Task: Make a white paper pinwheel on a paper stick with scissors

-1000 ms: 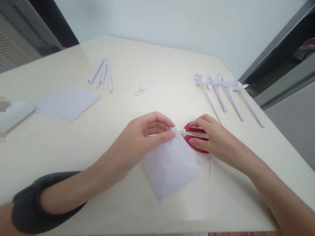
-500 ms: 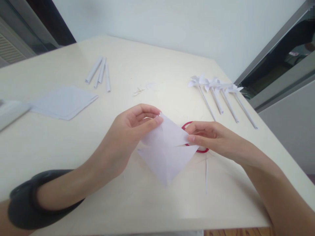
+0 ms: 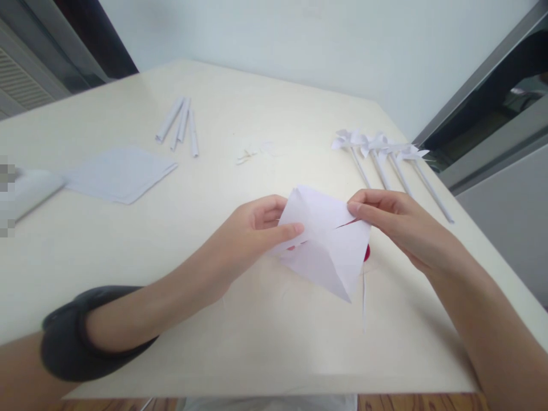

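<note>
Our slit paper [image 3: 323, 234] sits turned since the earlier frame, hiding most of the red scissors [image 3: 367, 252]; our left hand [image 3: 252, 237] and right hand [image 3: 396, 220] pinch it.

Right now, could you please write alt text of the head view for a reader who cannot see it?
A left hand and a right hand hold a slit white paper sheet over a pale table; a red object is mostly hidden behind it. Farther back lie flat paper sheets at left, rolled paper tubes, and paper pinwheels at right.
</note>
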{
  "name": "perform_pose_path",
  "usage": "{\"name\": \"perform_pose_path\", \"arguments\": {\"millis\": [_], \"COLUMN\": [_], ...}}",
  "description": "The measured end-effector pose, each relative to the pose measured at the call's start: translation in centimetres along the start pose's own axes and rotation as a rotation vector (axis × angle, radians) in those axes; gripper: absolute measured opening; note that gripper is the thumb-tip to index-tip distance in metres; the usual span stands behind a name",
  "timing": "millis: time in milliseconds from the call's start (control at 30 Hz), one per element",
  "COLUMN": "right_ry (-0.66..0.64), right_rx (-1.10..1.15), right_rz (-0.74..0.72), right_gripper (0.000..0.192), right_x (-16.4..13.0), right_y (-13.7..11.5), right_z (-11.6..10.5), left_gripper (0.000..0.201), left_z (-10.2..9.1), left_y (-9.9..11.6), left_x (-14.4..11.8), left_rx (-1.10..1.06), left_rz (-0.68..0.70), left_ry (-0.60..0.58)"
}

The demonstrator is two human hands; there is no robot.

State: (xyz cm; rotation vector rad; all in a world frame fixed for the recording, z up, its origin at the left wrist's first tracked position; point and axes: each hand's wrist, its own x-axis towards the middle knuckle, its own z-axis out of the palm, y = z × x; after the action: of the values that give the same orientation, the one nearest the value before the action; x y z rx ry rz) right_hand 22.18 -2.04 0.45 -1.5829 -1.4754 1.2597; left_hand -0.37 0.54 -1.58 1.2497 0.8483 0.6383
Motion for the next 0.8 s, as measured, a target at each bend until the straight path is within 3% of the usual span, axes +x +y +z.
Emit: {"name": "perform_pose_path", "arguments": {"millis": [133, 500, 700, 800], "right_ry": [0.065, 0.075, 0.008, 0.07], "right_rx": [-0.029, -0.156, -0.175, -0.189], "right_rz": [-0.022, 0.008, 0.037, -0.034], "right_gripper": [0.02, 0.02, 0.021, 0.022], "right_x": [0.09, 0.19, 0.03, 0.23], "right_y": [0.37, 0.09, 0.39, 0.5], "right_z": [-0.47, -0.32, -0.31, 0.03], "left_gripper": [0.03, 0.03, 0.03, 0.03], "left_z": [-0.06, -0.02, -0.05, -0.11], "left_y": [0.03, 0.3, 0.13, 0.17], "left_x": [-0.01, -0.25, -0.06, 0.0], "left_rx": [0.013, -0.003, -0.009, 0.016], "left_rz": [-0.034, -0.125, -0.104, -0.095], "left_ry": [-0.025, -0.065, -0.084, -0.07]}}
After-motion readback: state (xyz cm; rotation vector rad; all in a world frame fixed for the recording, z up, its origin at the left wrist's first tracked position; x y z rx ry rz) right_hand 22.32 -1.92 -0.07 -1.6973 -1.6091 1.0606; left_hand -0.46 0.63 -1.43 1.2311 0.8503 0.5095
